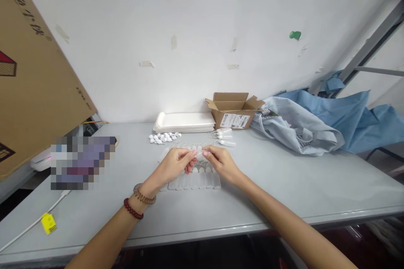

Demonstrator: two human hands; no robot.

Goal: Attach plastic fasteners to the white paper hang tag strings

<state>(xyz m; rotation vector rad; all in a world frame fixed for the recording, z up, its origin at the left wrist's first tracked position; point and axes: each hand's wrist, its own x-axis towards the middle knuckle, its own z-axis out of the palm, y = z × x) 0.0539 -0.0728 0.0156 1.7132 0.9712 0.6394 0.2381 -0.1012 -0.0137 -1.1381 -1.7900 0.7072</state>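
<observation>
Tube (198, 151), clear plastic (slender), long axis left-right; left hand (175, 164) and right hand (221, 163) pinch its ends above ribbed clear tray (202, 183), mid-bench (284, 193).

L hand (174, 164) & R hand (221, 163) meet centre, fingers (192, 156) pinched, forearms angled in.

Tally at the table

2 hands, left hand (175, 164) and right hand (221, 163), pinch 1 small clear piece (198, 151). 1 clear tray (195, 183), 3 loose clear tubes (227, 143), 1 small cardboard box (233, 111), 1 large cardboard box (31, 71), 2 bracelets (139, 202). The white caps (164, 137) are too small to count.
</observation>
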